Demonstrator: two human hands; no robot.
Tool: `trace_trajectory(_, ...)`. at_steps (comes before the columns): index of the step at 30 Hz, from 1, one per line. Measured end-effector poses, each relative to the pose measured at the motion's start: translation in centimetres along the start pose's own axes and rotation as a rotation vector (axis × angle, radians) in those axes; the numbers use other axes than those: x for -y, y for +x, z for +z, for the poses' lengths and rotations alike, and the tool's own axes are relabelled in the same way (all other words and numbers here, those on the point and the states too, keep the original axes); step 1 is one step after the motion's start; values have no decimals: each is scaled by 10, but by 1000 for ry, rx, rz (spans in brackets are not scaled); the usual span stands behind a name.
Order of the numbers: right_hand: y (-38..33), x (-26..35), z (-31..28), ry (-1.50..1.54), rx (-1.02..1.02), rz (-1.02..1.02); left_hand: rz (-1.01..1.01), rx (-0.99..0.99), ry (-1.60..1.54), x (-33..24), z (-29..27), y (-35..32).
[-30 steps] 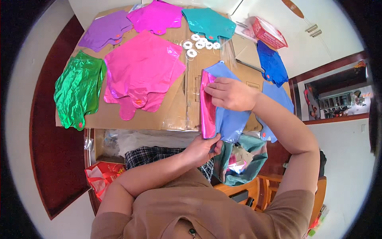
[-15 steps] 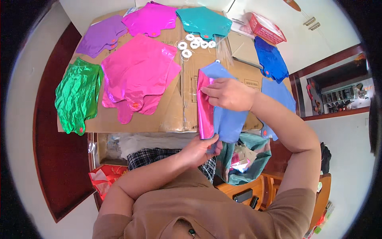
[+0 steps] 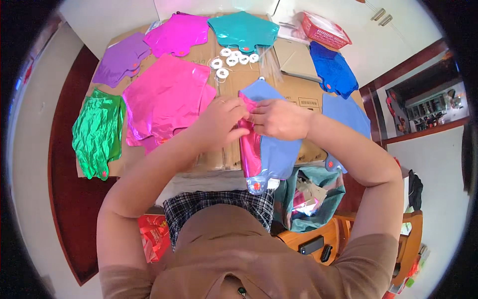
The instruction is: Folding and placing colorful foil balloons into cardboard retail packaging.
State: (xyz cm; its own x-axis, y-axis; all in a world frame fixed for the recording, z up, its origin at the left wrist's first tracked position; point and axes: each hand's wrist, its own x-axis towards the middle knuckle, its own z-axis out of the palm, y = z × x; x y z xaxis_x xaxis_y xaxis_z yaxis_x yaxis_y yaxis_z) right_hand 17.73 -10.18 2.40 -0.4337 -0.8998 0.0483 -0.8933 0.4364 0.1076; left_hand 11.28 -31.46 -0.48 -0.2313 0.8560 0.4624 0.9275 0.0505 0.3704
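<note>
A flat blue foil balloon (image 3: 279,155) lies at the middle of the cardboard, its tab with a red mark hanging over the near edge. A strip of pink foil (image 3: 250,158) is folded along its left side; I cannot tell whether it is a separate balloon. My right hand (image 3: 283,119) pinches the upper part of this pink foil. From the left, my left hand (image 3: 222,119) reaches over, its fingertips meeting the right ones at the same fold. To the left, a stack of larger pink foil balloons (image 3: 164,99) lies partly under my left forearm.
Green (image 3: 97,134), purple (image 3: 121,60), magenta (image 3: 178,33), teal (image 3: 244,31) and dark blue (image 3: 333,70) foil balloons ring the cardboard (image 3: 214,162). Several white ribbon rolls (image 3: 231,60) sit beyond my hands. A red basket (image 3: 326,31) stands far right; an open bag (image 3: 318,219) hangs below the near edge.
My left hand has let go of the balloon's near tab and moved up beside my right hand at the pink fold. The tab now shows, with its red mark.
</note>
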Motion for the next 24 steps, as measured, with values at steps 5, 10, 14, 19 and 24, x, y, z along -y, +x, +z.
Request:
trace_trajectory(5,-2,4,-6,27,105,74,-31,97,-11,3,10,-7)
trace_trajectory(10,-12,11,-14,118,111,257,-60,103,21,-8,8,-5)
trace_trajectory(14,-31,61,-48,165,250,731,-63,191,19,-14,1,-5)
trace_trajectory(19,-72,145,-51,935,261,1515,-70,220,47,-18,-1,-2)
trace_trajectory(24,-65,194,33,1882,-755,1431,-63,251,49,-19,-2,3)
